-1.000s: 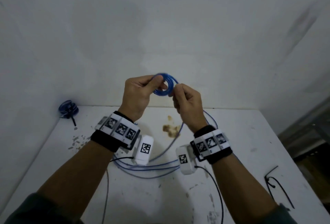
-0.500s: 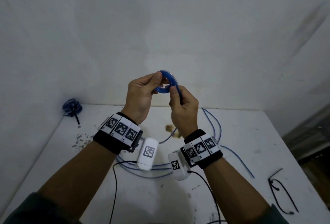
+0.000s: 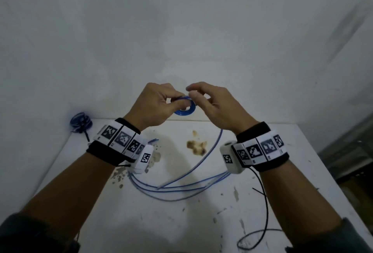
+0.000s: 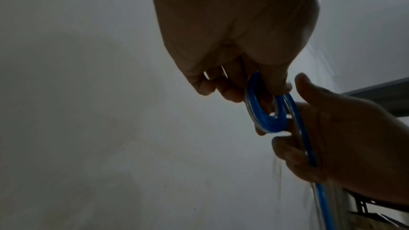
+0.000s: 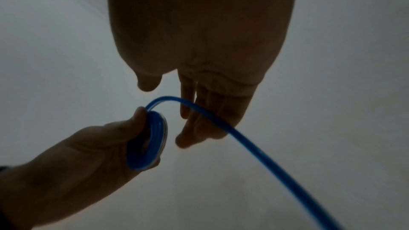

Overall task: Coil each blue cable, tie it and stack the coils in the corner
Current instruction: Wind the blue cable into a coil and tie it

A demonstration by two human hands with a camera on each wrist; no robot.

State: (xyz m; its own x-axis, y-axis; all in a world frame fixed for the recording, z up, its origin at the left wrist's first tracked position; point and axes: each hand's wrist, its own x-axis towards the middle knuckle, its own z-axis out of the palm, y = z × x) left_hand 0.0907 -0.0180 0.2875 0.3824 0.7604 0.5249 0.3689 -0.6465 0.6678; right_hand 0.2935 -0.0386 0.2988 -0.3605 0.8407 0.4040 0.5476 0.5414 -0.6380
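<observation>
- My left hand [image 3: 156,104] is up in the air over the table [image 3: 302,141]. It pinches a small blue coil [image 3: 184,107], with my thumb on one side and my fingers on the other.
- My right hand [image 3: 214,105] is just beside the coil. Its fingers are loose and a bit spread. The loose cable [image 5: 254,148] runs over them, but I do not see them squeeze it.
- The loose cable hangs from the coil down to the table, where more blue cables [image 3: 181,188] lie in long loops.
- I think the coil can pop open. The rings are tight and springy, and only one pinch holds them. If my thumb slips, they jump apart and I must wind again.
- I think the loose cable can slide off my right fingers, because nothing grips it. Then the next ring turns out too big or crooked.
- The hanging part lies right by the other loops. If I pull it up fast, I think it can catch on them and drag them along or make a knot.
- One tied coil [image 3: 80,123] sits in the far left corner of the table. This one is not tied yet, so if I put it down now it can unwind.
</observation>
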